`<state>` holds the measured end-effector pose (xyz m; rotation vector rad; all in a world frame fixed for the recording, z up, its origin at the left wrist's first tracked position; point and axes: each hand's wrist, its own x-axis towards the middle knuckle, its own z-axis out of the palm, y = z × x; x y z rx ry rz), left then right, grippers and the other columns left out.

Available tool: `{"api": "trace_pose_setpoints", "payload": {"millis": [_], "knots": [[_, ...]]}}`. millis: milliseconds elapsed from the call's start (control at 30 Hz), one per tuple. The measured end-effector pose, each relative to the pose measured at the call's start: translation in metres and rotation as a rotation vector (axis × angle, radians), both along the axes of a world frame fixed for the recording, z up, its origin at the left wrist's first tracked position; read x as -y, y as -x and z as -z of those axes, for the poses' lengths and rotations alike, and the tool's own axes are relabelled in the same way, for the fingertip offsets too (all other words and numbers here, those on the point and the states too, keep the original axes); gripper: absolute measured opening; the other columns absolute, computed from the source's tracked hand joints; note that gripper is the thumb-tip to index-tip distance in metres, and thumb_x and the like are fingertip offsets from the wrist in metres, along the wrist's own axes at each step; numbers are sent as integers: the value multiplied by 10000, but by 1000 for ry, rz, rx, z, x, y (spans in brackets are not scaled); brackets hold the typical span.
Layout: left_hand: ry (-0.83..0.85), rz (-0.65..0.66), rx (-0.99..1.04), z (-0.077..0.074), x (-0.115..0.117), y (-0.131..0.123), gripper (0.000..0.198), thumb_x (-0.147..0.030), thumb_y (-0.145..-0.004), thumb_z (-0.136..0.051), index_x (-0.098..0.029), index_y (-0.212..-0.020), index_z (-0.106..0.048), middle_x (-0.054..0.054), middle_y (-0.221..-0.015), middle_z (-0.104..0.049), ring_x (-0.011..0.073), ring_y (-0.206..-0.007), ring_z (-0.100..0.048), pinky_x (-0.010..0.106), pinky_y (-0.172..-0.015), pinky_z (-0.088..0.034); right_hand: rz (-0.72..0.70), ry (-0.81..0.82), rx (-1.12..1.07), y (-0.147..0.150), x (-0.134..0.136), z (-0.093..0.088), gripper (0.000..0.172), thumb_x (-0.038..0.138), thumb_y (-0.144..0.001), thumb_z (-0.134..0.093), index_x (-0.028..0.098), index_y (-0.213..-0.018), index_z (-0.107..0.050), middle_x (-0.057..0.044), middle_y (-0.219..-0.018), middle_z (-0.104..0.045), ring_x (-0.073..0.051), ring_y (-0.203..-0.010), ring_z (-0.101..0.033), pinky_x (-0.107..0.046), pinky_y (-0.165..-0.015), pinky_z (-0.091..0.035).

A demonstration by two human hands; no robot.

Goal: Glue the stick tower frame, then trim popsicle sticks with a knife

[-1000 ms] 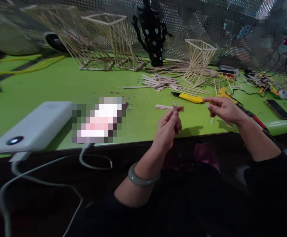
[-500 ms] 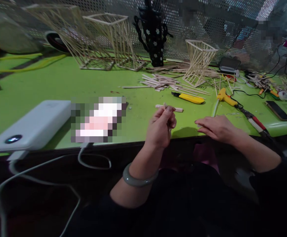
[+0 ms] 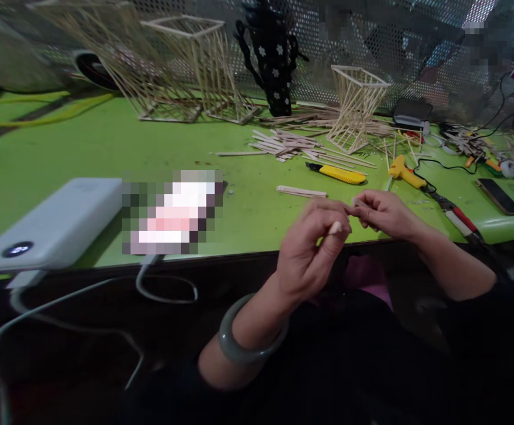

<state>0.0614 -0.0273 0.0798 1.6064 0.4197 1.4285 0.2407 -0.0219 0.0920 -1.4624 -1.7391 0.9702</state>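
- Two hands meet just over the near edge of the tabletop [image 3: 106,153], right of its middle.
- Left hand [image 3: 312,245]: fingers [image 3: 327,212] curled shut round a short pale stick [image 3: 335,228]. Only the rounded end shows, poking out between thumb and forefinger.
- Right hand [image 3: 383,213]: fingers [image 3: 363,208] pinched narrow, tips touching the left fingertips. I cannot tell whether they also grip the stick.
- The stick is held in the air above the near edge, off the surface.
- A grey-green bangle [image 3: 248,345] sits on the left wrist.
- A loose stick [image 3: 301,191] lies flat just beyond the hands.
- A yellow knife [image 3: 336,173] lies further in, and a yellow glue gun [image 3: 405,171] to its right.
- Toward the far edge there is a pile [image 3: 283,144] of sticks, with a stick-built frame [image 3: 356,106] standing upright beside it.
- A white power bank [image 3: 48,224] sits at the near left, with its cable hanging over the edge.
- A phone [image 3: 498,196] lies near the right edge.
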Motion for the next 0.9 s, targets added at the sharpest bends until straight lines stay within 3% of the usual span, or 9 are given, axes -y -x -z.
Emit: {"api": "trace_pose_setpoints", "payload": {"millis": [133,267,333,433,533,667,733,800,900], "knots": [[207,141,200,-3,-8,-1,327,-496,-805,-614,-208,-658,-566,-14,-586,-515,131,-550,-542,347,-679,-525,-53,155,-307,15,8,2,460,625,-640,-660,199,-711,-502,92,-507,-417,-39,-423,-315,-197,-408,-247],[358,154,307,-5,-10,-2,345,-487,-779,-654,-206,-626,-526,-58,-494,-391,76,-408,-400,275,-527,-492,-83,184,-448,25,15,6,489,619,-606,-697,175,-777,-581,92,-515,-403,-30,-428,-261,-204,-404,-181],[379,205,297,-6,-4,-2,337,-476,-769,-671,-205,-625,-532,-61,-480,-379,71,-401,-379,249,-485,-466,-4,142,-545,24,10,8,498,638,-607,-691,187,-774,-563,103,-499,-365,-28,-404,-227,-205,-389,-160],[387,238,269,-3,7,0,298,-452,-794,-652,-210,-652,-551,-67,-464,-373,66,-376,-336,233,-436,-436,241,-33,-641,11,-6,12,478,651,-652,-657,217,-777,-502,113,-512,-322,-28,-380,-206,-196,-372,-158],[411,205,184,3,8,7,274,-428,-822,-624,-208,-666,-578,-50,-495,-442,78,-419,-421,246,-502,-485,382,-93,-592,-11,-21,15,440,659,-760,-544,230,-818,-466,99,-528,-380,-49,-387,-338,-192,-392,-264],[455,80,70,14,-10,18,257,-445,-766,-680,-193,-716,-671,26,-804,-617,119,-735,-596,227,-639,-525,429,-114,-480,-36,-36,10,392,614,-787,-544,236,-858,-472,35,-704,-594,-94,-589,-573,-230,-562,-454],[469,14,58,20,-22,19,272,-456,-750,-690,-184,-749,-694,25,-776,-617,100,-679,-575,197,-576,-495,426,-155,-412,-41,-47,8,318,543,-813,-554,229,-851,-516,17,-786,-620,-98,-677,-595,-242,-632,-473],[517,22,68,27,-33,16,297,-466,-747,-688,-171,-783,-697,-16,-586,-540,66,-498,-488,169,-438,-402,412,-153,-318,-39,-61,10,215,428,-833,-564,213,-842,-578,15,-790,-611,-90,-676,-571,-241,-645,-464],[617,0,113,36,-46,7,328,-435,-734,-702,-168,-921,-677,-67,-464,-462,47,-380,-408,154,-360,-302,376,-49,-81,-28,-80,21,147,272,-818,-581,176,-906,-648,7,-755,-609,-87,-625,-527,-243,-620,-440]]}}
